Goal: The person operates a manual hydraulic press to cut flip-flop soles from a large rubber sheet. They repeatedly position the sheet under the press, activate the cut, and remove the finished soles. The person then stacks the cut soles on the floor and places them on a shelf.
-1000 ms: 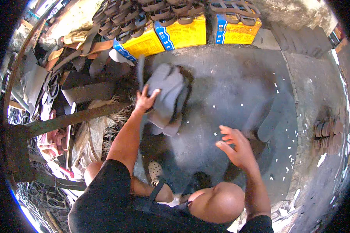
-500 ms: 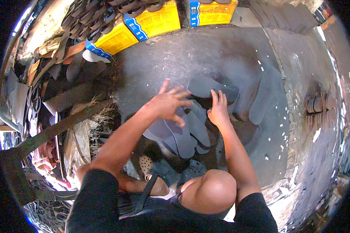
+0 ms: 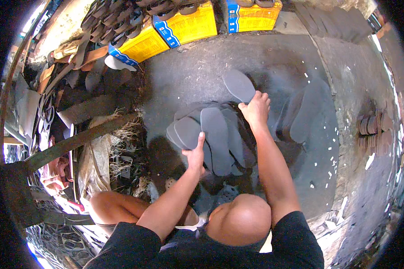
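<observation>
My right hand [image 3: 257,109] is closed on the near end of a grey shoe sole [image 3: 238,84], whose broad rounded end points away to the upper left. Nearer to me, a loose pile of grey soles [image 3: 233,130] lies spread on the floor. My left hand [image 3: 195,158] grips the near end of a sole [image 3: 187,132] at the pile's left side, thumb up and fingers beneath. Its thumb tip also lies along the edge of a long sole [image 3: 214,145] in the middle of the pile.
A row of soles [image 3: 300,112] leans on the floor to the right. Yellow and blue boxes [image 3: 191,27] carry dark sandals at the back. Brown stacked pieces [image 3: 372,123] stand far right. A wooden bar [image 3: 76,141] and scraps lie left. My knee [image 3: 247,219] is close below.
My left hand has come down from spread fingers above the pile to a grip on a sole. My right hand now holds a sole up, turned toward the upper left.
</observation>
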`<state>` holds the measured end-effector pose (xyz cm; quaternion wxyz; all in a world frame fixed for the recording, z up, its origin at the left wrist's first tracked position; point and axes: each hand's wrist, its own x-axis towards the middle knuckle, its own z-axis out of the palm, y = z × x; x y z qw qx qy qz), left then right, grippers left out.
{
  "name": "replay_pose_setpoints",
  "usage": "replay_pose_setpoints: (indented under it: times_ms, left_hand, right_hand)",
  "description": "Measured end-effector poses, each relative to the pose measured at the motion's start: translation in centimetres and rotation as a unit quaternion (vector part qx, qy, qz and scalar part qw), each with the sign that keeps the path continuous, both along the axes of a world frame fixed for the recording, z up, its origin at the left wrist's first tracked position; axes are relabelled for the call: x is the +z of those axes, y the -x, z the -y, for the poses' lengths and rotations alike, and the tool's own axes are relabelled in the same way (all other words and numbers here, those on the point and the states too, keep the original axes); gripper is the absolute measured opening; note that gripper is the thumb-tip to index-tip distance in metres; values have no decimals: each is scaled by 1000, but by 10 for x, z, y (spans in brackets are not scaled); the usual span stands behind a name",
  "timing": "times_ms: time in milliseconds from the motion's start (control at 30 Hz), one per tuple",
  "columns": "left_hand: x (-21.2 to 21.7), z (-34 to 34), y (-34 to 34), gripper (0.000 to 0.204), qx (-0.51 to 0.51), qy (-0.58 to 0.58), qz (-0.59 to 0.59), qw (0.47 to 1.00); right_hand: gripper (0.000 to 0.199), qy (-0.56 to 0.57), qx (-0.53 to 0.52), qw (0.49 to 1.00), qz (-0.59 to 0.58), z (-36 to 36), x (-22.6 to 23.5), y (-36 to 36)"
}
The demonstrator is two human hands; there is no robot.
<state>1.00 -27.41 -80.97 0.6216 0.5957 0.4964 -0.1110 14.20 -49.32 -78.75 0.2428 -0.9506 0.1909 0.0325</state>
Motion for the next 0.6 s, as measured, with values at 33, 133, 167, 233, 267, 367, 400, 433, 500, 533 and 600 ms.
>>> replay_pose_setpoints:
  times_ms: [33, 133, 167, 233, 267, 367, 400, 433, 500, 533, 600]
  left_hand:
    - [5, 7, -15, 140, -28, -19, 7, 999]
    - [-5, 1, -51, 131, -81, -43, 56, 994]
    - [-10, 1, -62, 127, -105, -43, 81, 990]
    - [-18, 9, -80, 136, -139, -20, 156, 978]
    - [-20, 16, -81, 134, -163, -63, 153, 973]
    - [-21, 35, -77, 129, -212, -176, 142, 951]
    - [-20, 37, -72, 127, -215, -201, 145, 945]
    - [-20, 35, -67, 124, -208, -177, 176, 946]
    - [-20, 30, -64, 126, -212, -149, 173, 950]
    - [-19, 31, -64, 127, -213, -134, 172, 952]
    - [-18, 34, -63, 130, -247, -167, 166, 940]
  right_hand:
    - [83, -16, -22, 992, 123, 5, -15, 9]
    - [85, -180, 23, 980, 77, -9, -4, 62]
    - [90, -160, 35, 985, 59, -15, -2, 77]
    - [114, -181, -11, 982, 53, -22, -6, 94]
    - [117, -255, -70, 964, 37, -20, -10, 96]
    - [126, -312, -176, 933, 29, -27, -15, 98]
    - [125, -319, -165, 933, 6, -27, -14, 101]
    - [125, -325, -155, 933, -16, -26, -5, 102]
    - [121, -385, -150, 910, -25, -21, -7, 100]
    - [120, -430, -149, 890, -23, -18, -10, 99]
    - [117, -516, -144, 844, -19, -14, -17, 97]
